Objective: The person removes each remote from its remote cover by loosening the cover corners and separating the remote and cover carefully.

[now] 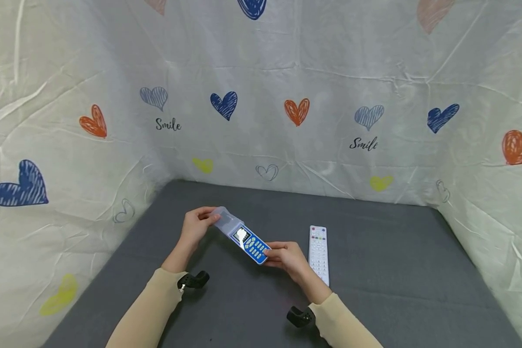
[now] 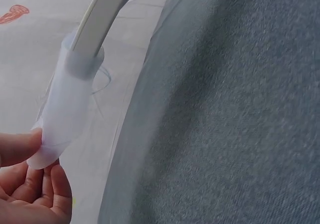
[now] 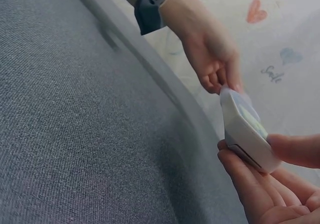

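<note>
Above the table, my right hand [image 1: 287, 258] grips the lower end of a remote control [image 1: 253, 244] with a blue face, pale buttons and a small screen. Its screen end sits inside the mouth of a translucent plastic sleeve [image 1: 227, 221]. With thumb and fingers, my left hand [image 1: 196, 224] pinches the sleeve's far closed end. In the left wrist view most of the sleeve [image 2: 70, 104] hangs slack and flat below the remote [image 2: 97, 24]. The right wrist view shows the remote's white side and end [image 3: 245, 134] between thumb and fingers.
A white remote control [image 1: 318, 253] lies on the dark grey table [image 1: 396, 261] to the right, partly behind my right forearm. A white curtain [image 1: 261, 130] printed with hearts surrounds the table at the back and sides. Black cameras [image 1: 194, 280] are strapped to both wrists.
</note>
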Motion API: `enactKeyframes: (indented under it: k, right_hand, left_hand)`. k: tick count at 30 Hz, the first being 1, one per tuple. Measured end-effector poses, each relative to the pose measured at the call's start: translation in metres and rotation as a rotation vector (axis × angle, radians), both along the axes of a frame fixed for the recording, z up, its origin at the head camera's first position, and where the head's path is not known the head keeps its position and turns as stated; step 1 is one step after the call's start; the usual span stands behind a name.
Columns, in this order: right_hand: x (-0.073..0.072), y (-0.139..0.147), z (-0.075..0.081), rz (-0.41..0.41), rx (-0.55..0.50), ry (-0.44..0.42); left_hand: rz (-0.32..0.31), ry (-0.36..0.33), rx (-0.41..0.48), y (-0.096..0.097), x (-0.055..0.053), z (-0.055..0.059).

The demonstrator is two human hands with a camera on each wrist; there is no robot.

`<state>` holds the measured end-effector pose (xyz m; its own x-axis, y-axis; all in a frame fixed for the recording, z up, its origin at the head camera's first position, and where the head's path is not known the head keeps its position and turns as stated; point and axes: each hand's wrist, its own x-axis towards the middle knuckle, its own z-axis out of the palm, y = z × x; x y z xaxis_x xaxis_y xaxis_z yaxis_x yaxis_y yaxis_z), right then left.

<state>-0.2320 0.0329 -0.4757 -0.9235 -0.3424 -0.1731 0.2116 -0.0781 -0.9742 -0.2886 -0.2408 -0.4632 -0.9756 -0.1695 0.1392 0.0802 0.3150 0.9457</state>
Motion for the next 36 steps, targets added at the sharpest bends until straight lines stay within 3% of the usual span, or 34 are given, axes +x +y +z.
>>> enactKeyframes:
  k: [11, 21, 25, 30, 36]
  right_hand:
    - [-0.002, 0.008, -0.004, -0.044, -0.003, -0.017]
    - [-0.004, 0.006, -0.003, -0.149, 0.065, -0.020]
    - [-0.004, 0.007, -0.001, -0.179, 0.114, -0.006]
    - [-0.001, 0.005, 0.006, -0.175, 0.123, 0.028]
    - [-0.008, -0.002, -0.010, -0.192, 0.075, 0.015]
  left_hand:
    - [0.036, -0.005, -0.059, -0.013, 0.000, 0.003]
    - [-0.123, 0.009, -0.019, -0.011, 0.004, 0.007]
    - [-0.192, 0.016, 0.013, -0.009, 0.010, 0.019]
    - [-0.233, 0.002, -0.034, -0.005, 0.017, 0.034]
    - [-0.291, -0.020, -0.078, -0.014, 0.005, 0.017]
